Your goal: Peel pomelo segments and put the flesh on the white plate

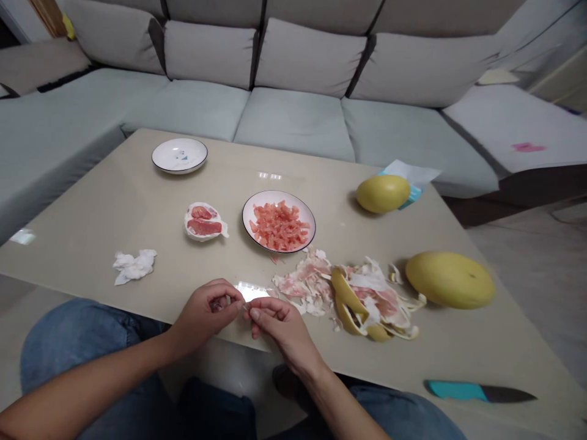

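Both hands are together at the near edge of the glossy beige table (pixel 220 183), fingertips to fingertips. The left hand (pixel 213 311) is curled loosely, thumb and forefinger drawn in almost to a pinch; the right hand (pixel 279 324) comes in from the other side, thumb against bent fingers, its tips meeting the left's. A tiny pale sliver (pixel 246 305) shows right where they meet, too small to name, and I cannot tell which hand has hold of it, or whether something more sits inside the left hand's curl.

Just beyond them, there's the round white plate with a dark rim (pixel 247 215), piled with loose coral-pink fruit pulp (pixel 279 227). Left of that plate, and apart from it, sits a partly peeled chunk of pink-fleshed citrus (pixel 204 227), white skin around two exposed segments. Nearer, on the left, lies a crumpled white tissue (pixel 134 266).

Over to the right of the hands, it's busy: pale pink membrane scraps (pixel 305 281) spread up to the plate and run into a heap of thick yellow-and-white peel (pixel 348 296). Beside that heap rests a large yellow pomelo (pixel 449 279); a smaller yellow pomelo (pixel 383 194) is farther back, in front of a white-and-turquoise packet (pixel 422 175). And down at the near right, a knife with a turquoise handle (pixel 456 390) lies flat, its dark blade pointing right.
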Demonstrator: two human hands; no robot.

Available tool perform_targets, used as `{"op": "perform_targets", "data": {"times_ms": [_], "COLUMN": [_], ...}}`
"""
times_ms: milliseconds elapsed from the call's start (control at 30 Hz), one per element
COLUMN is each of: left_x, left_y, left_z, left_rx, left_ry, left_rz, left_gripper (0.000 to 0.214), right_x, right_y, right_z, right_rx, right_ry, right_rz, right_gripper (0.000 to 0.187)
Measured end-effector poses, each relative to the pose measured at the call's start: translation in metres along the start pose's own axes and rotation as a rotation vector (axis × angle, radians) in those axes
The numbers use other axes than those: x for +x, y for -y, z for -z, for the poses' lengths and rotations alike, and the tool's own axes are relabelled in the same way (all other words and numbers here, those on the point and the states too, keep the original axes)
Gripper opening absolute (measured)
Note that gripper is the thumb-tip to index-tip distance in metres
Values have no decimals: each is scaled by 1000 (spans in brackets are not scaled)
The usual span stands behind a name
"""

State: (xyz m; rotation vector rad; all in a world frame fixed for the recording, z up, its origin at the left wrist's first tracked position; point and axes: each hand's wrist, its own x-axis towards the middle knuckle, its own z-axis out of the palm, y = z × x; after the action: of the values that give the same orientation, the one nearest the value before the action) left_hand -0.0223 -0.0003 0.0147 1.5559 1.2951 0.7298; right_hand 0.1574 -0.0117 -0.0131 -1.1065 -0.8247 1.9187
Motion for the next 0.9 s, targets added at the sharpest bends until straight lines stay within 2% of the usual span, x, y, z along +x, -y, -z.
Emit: {"op": "perform_targets", "data": {"times_ms": [233, 467, 567, 700, 767, 900], "left_x": [-7, -4, 0, 7, 9, 13], "left_y": [0, 1, 5, 13, 16, 18], "left_z": [-6, -5, -1, 2, 2, 3], "left_rx": [99, 66, 68, 99, 99, 121], "left_ry": [-31, -17, -47, -85, -66, -14], "left_rz": [-172, -81, -53, -68, -70, -86], "left_gripper": [10, 13, 15, 13, 20, 16], "right_x": [-2, -1, 0, 0, 0, 2], "right_y": [0, -1, 8, 30, 39, 50], "right_z": [-3, -1, 8, 30, 41, 52], "right_rx": [-20, -48, -110, -278, -372, -445], "right_ry": [48, -12, -43, -216, -282, -311], "right_rz": [-21, -6, 26, 183, 256, 313], "right_gripper": [28, 30, 32, 32, 31, 29]}}
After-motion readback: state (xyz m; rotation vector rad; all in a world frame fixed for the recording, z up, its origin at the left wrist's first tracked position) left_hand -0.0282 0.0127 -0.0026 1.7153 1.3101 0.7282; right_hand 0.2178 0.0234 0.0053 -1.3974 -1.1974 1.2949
